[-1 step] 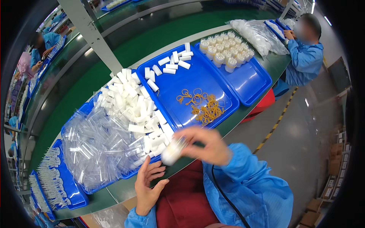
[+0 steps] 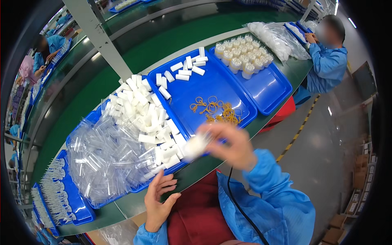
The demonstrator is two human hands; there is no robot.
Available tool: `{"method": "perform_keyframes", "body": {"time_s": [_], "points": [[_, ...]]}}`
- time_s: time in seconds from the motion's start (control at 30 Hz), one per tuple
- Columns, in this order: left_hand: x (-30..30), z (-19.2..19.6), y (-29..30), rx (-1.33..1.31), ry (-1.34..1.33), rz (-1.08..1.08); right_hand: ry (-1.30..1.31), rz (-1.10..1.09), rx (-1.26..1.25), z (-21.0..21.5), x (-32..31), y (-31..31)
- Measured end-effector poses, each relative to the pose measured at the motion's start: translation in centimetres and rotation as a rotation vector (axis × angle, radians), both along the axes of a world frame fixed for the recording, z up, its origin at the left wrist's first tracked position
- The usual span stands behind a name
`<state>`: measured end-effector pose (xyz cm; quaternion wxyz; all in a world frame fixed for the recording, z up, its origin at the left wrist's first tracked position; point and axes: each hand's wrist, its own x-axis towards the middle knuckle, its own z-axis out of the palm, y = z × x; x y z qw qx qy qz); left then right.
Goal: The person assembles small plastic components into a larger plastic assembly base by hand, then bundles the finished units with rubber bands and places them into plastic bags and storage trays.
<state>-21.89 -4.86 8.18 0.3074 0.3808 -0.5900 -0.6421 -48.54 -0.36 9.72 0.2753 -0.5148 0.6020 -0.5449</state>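
My right hand [image 2: 229,143] is closed around a white, rounded bundle [image 2: 197,146] with a clear end; motion blurs both, so its details do not show. It hangs over the near edge of the blue trays, close to a heap of white cylinders [image 2: 141,98]. My left hand [image 2: 161,200] is empty, palm turned inward, thumb and fingers apart, just in front of the table's near edge. Beyond it, clear plastic sleeves [image 2: 106,155] lie piled beside the white cylinders. Yellow-brown rubber bands [image 2: 226,112] lie in the middle blue tray [image 2: 190,92], below several loose white cylinders [image 2: 183,72].
On the right, another blue tray [image 2: 265,92] holds rows of upright white bundles [image 2: 245,53]. Past it lies a clear bag of white pieces [image 2: 277,38], near a co-worker in blue [image 2: 326,65]. Blue trays of thin white pieces [image 2: 57,190] stand at far left. A metal post [image 2: 96,38] rises behind.
My right hand has moved up and to the right with the white bundle, away from my left hand. The left hand stays nearly still.
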Motion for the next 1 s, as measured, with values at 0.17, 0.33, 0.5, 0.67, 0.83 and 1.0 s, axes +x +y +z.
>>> {"method": "perform_keyframes", "body": {"time_s": [0.17, 0.33, 0.5, 0.67, 0.83, 1.0], "points": [[1.4, -1.2, -0.3, -0.056, -0.103, -0.101, 0.735, -0.678, -0.307, 1.3, -13.2, -2.9], [0.8, -0.9, -0.3, -0.075, -0.122, -0.128, 0.929, -0.667, -0.111, -1.3, -19.5, -4.5], [0.7, -0.8, -0.1, -0.072, -0.156, -0.146, 1.118, -0.583, -0.008, -3.0, -19.9, -5.2], [0.9, -1.0, 0.0, -0.077, -0.183, -0.155, 1.246, -0.507, -0.079, -1.7, -20.7, -4.1], [0.1, -0.8, 0.0, -0.056, -0.189, -0.163, 1.369, -0.416, -0.018, -2.0, -23.3, -3.5], [-0.4, -0.9, 0.0, -0.078, -0.203, -0.197, 1.229, -0.38, 0.094, -2.7, -24.9, -4.0]]}}
